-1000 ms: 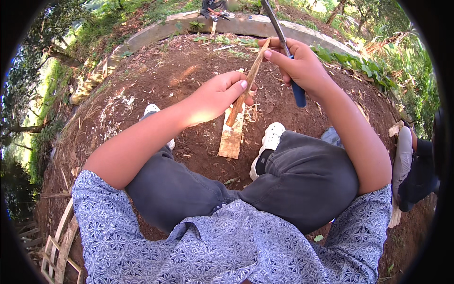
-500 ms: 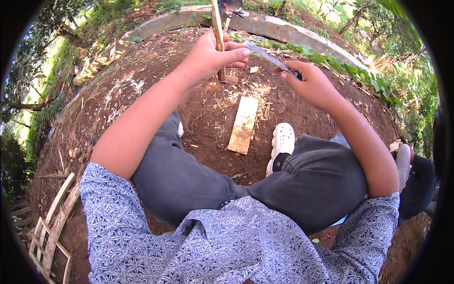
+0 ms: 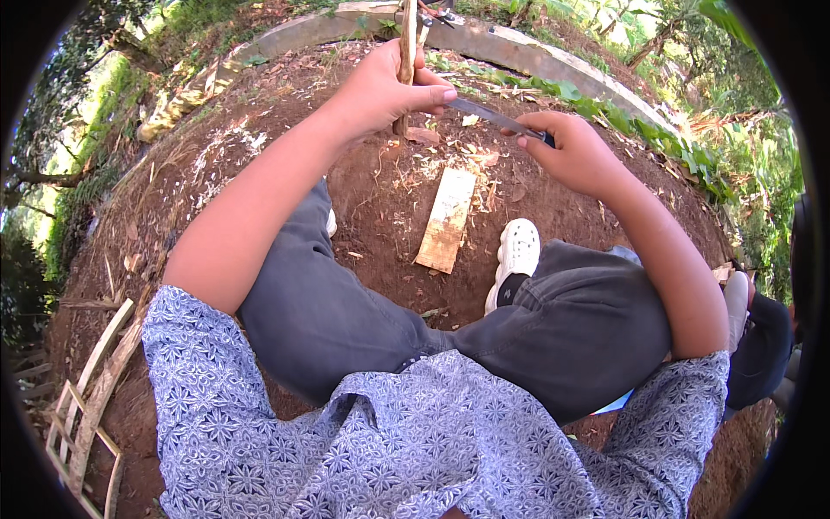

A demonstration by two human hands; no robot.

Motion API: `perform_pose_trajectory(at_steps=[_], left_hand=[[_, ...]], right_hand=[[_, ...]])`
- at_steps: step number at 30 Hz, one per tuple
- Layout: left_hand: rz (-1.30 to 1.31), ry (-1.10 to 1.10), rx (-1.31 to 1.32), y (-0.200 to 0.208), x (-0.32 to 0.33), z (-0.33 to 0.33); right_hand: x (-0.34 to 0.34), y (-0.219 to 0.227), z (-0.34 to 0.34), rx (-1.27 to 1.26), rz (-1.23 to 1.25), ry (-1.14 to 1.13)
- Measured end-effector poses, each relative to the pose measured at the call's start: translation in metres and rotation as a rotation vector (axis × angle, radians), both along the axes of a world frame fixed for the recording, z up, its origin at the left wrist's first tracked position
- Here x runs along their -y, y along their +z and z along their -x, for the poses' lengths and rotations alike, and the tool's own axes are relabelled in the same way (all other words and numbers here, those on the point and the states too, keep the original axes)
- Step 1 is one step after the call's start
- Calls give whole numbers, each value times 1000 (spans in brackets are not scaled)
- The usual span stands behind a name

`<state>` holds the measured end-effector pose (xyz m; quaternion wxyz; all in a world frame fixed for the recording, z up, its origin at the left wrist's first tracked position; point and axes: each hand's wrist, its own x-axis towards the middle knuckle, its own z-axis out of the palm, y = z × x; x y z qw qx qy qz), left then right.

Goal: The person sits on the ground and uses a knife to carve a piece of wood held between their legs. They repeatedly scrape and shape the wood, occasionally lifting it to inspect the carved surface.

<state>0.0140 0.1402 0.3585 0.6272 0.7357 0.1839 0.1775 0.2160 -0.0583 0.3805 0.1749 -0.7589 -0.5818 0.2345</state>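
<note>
My left hand is wrapped around a thin, peeled wooden stick, which stands nearly upright and runs past the upper edge of the picture. In my right hand is a knife with a narrow grey blade and a dark handle mostly covered by my fingers. The blade points left toward the stick. Its tip end meets my left thumb and fingertips; whether they pinch it or only touch it, I cannot tell. Below my hands, a flat pale board lies on the brown soil among wood shavings.
My legs are spread, with a white clog right of the board. A wooden slat frame lies at the lower left. Someone in dark clothing sits close on my right. A low concrete edge curves across the back, lined with green leaves.
The stick has tilted more upright, and its lower end has risen. The knife's tip end, just beyond my left thumb before, now lies at the thumb and fingertips.
</note>
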Motion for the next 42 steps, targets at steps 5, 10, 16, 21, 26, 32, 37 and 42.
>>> perform_pose_trajectory(at_steps=[5, 10, 16, 21, 26, 32, 37, 42], left_hand=[[-169, -43, -52, -6, -1, -4], [-228, -89, -73, -10, -4, -11], [-125, -115, -72, -9, -7, -12], [-152, -135, -84, -16, -9, -9], [-134, -96, -246, -11, -9, -5], [-65, -49, -289, -12, -9, -5], [-244, -6, -182, -23, -8, -5], [-315, -50, -338, -18, -11, -3]], right_hand=[[2, -13, -10, 24, 18, 29], [4, -17, -13, 12, -2, 39], [2, -10, -14, -22, 94, 28], [8, -21, -24, -27, 87, 48], [10, -18, -28, -43, 147, 25], [12, -22, -32, -46, 135, 29], [9, -22, -32, -66, 123, 53], [8, -21, -30, -48, 164, 41]])
